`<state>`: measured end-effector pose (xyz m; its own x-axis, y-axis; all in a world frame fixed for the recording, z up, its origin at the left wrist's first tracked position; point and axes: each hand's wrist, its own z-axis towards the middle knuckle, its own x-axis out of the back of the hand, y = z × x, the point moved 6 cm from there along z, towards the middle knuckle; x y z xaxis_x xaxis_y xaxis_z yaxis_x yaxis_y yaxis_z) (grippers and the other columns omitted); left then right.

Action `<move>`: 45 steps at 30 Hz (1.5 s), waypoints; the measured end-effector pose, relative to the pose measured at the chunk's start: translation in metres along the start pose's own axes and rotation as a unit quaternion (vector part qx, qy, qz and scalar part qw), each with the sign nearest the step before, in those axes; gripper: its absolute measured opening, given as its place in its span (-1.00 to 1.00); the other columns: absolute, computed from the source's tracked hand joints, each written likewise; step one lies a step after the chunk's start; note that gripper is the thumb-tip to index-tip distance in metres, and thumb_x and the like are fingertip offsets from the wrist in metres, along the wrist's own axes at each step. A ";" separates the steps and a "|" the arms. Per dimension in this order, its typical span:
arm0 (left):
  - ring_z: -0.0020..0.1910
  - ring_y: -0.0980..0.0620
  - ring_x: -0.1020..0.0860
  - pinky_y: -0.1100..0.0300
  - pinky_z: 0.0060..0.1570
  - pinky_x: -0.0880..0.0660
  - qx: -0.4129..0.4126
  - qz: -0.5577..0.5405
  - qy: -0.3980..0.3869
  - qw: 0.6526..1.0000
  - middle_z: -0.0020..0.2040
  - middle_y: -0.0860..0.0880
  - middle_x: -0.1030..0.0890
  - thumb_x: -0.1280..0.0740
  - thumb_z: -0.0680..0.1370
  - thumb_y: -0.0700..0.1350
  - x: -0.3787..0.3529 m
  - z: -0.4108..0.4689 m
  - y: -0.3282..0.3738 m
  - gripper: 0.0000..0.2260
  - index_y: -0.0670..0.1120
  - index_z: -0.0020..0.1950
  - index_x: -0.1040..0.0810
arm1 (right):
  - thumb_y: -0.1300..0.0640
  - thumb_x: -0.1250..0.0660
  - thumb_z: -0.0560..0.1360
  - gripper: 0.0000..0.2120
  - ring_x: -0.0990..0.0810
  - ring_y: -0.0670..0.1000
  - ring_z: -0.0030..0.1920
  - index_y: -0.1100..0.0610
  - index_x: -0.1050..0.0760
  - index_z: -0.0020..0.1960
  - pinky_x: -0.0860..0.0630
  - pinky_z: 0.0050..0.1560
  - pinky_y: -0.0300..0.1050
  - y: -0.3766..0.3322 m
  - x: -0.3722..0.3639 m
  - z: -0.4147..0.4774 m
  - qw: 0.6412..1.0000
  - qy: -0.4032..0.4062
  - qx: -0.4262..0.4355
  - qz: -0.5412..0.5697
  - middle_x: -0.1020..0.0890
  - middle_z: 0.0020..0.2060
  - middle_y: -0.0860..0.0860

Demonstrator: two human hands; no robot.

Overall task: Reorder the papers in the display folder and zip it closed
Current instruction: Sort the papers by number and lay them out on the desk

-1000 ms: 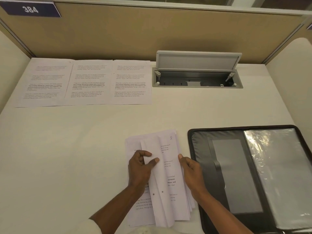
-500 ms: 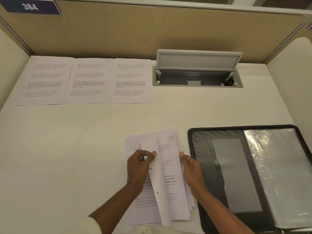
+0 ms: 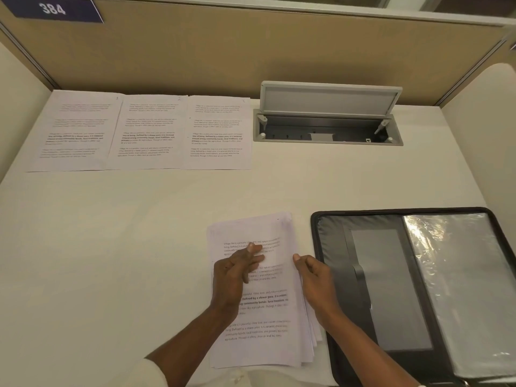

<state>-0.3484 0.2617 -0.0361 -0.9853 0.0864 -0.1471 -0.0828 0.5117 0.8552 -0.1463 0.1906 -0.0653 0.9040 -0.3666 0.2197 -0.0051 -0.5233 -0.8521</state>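
A stack of printed white papers (image 3: 259,342) lies on the desk near the front, slightly fanned at its right edge. My left hand (image 3: 234,277) rests flat on the top sheet with fingers spread. My right hand (image 3: 314,277) touches the stack's right edge with its fingertips curled against the sheets. Just to the right, the black zip display folder (image 3: 363,275) lies open, with clear plastic sleeves (image 3: 460,289) on its right half. Three printed sheets (image 3: 145,132) lie side by side in a row at the back left of the desk.
A grey cable box (image 3: 326,129) with its lid raised is set into the desk at the back. Tan partition walls (image 3: 251,51) close the desk at the back and sides. A blue sign reading 384 (image 3: 53,8) hangs top left.
The sheets that my left hand held lifted and folded over have been laid down flat on the stack. My left hand now lies on top; my right hand stays at the right edge.
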 end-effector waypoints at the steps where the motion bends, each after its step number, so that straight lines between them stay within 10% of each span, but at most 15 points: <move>1: 0.14 -0.07 -0.72 -0.03 0.21 -0.60 0.002 0.007 -0.001 1.000 0.07 -0.06 -0.78 -0.42 0.63 0.15 -0.002 -0.002 0.000 -0.66 -0.11 0.09 -0.80 | -0.02 -0.34 0.67 -0.61 -0.58 0.22 -0.23 0.27 -0.51 -0.17 -0.60 -0.13 0.08 0.000 0.000 0.001 1.000 0.001 -0.002 -0.004 -0.65 -0.25 0.17; 5: -0.13 0.14 -0.64 0.33 -0.14 -0.50 -0.007 0.036 -0.002 0.999 -0.05 -0.08 -0.77 -0.49 0.52 0.16 -0.007 -0.008 0.004 -0.64 -0.14 -0.02 -0.80 | 0.09 -0.36 0.67 -0.70 -0.68 0.24 -0.13 0.26 -0.57 -0.15 -0.68 0.00 0.09 -0.002 0.002 0.001 1.000 0.003 -0.008 -0.006 -0.72 -0.18 0.13; 14: 0.02 -0.13 -0.75 -0.31 0.21 -0.61 0.029 0.070 -0.018 0.997 -0.03 -0.08 -0.78 -0.56 0.53 0.11 -0.009 -0.001 -0.003 -0.73 -0.10 -0.08 -0.72 | 0.08 -0.36 0.66 -0.76 -0.74 0.11 -0.08 0.18 -0.64 -0.11 -0.71 0.09 0.12 -0.006 0.002 -0.001 1.000 -0.008 -0.002 -0.021 -0.75 -0.17 0.03; 22: -0.12 0.20 -0.66 0.33 -0.11 -0.53 -0.009 0.190 0.010 0.982 -0.14 0.10 -0.71 -0.57 0.42 0.33 -0.021 -0.002 0.003 -0.57 -0.02 -0.06 -0.65 | 0.00 -0.48 0.58 -0.92 -0.68 -0.15 0.04 -0.05 -0.70 0.05 -0.59 0.01 -0.22 -0.025 -0.010 -0.020 0.983 -0.007 0.136 -0.119 -0.72 -0.05 -0.21; 32: -0.28 0.09 -0.60 0.26 -0.28 -0.50 0.012 0.174 0.046 0.984 -0.30 0.06 -0.66 -0.44 0.64 0.03 -0.007 0.003 -0.011 -0.71 -0.12 -0.18 -0.58 | -0.24 -0.38 0.50 -0.75 -0.56 -0.35 0.18 -0.21 -0.61 0.12 -0.43 0.09 -0.47 -0.029 -0.015 -0.027 0.992 0.004 0.087 -0.089 -0.63 0.05 -0.47; 45: -0.15 0.12 -0.70 0.18 -0.10 -0.66 0.014 0.138 0.073 0.988 -0.15 0.14 -0.74 -0.47 0.60 0.15 -0.006 0.001 -0.013 -0.79 0.02 0.03 -0.69 | 0.11 -0.48 0.57 -0.85 -0.59 -0.35 0.11 -0.13 -0.63 0.06 -0.45 0.01 -0.57 -0.016 -0.013 -0.024 0.989 -0.013 0.076 -0.123 -0.63 -0.02 -0.49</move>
<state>-0.3415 0.2554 -0.0463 -0.9808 0.1036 0.1652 0.1950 0.5099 0.8378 -0.1678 0.1852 -0.0435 0.8807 -0.2219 0.4185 0.2787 -0.4718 -0.8365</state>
